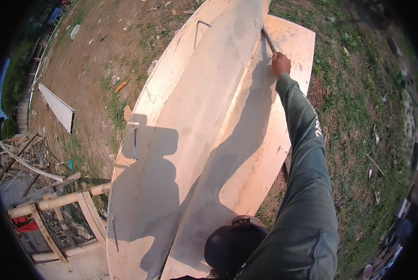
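Observation:
My right hand is closed around a slender stick or rod at the upper right. The rod lies along the edge of a long, pale, curved wooden panel, which overlaps a second broad panel beneath it. Thin metal pieces, possibly nails or clamps, show along the upper panel's left side. My shadow falls across both panels. A dark rounded shape, apparently my clothed leg, with some skin above it, is at the bottom centre. I cannot see my left hand.
A bamboo and timber frame with red cloth stands at lower left, near a pile of wood pieces. A white board and an orange scrap lie on dirt. Grass and assorted debris border the right.

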`<state>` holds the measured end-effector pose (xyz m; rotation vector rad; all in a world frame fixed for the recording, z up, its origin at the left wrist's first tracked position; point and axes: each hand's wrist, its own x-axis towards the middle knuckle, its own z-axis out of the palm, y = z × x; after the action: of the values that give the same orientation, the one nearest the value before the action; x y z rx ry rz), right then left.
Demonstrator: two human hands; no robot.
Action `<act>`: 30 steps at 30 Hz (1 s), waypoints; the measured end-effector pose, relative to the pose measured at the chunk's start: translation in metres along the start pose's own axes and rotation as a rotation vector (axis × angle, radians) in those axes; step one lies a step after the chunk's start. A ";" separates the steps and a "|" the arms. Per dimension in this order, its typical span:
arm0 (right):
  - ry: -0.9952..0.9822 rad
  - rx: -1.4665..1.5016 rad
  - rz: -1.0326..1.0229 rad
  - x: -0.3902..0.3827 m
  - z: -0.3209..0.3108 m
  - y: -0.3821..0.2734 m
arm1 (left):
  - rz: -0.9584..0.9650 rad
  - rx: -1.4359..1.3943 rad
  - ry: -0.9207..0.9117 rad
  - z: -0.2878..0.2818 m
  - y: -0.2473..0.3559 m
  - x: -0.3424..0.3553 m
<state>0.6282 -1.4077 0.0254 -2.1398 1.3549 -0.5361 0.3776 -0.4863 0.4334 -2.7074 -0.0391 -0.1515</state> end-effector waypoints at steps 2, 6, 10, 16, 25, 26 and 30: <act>-0.057 0.008 0.002 0.005 -0.003 0.007 | -0.008 -0.044 0.018 0.004 0.003 0.007; -0.128 -0.009 0.011 0.020 -0.010 0.007 | 0.023 -0.198 0.124 0.019 0.006 0.028; -0.117 -0.024 -0.006 -0.009 -0.026 0.023 | 0.022 -0.253 -0.013 0.028 0.067 0.092; -0.131 0.059 -0.116 -0.099 -0.070 0.062 | 0.051 -0.158 -0.093 0.155 0.089 0.149; -0.320 0.228 -0.073 -0.265 -0.139 0.104 | 0.234 -0.298 0.200 0.110 0.107 0.091; -0.351 0.274 -0.047 -0.289 -0.146 0.104 | 0.227 -0.395 0.112 0.111 0.099 0.060; -0.402 0.389 -0.022 -0.381 -0.167 0.133 | 0.108 -0.643 -0.285 0.170 0.067 -0.071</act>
<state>0.2799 -1.1459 0.0537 -1.8208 0.9208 -0.3202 0.3279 -0.4769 0.2445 -3.3395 0.0869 0.3090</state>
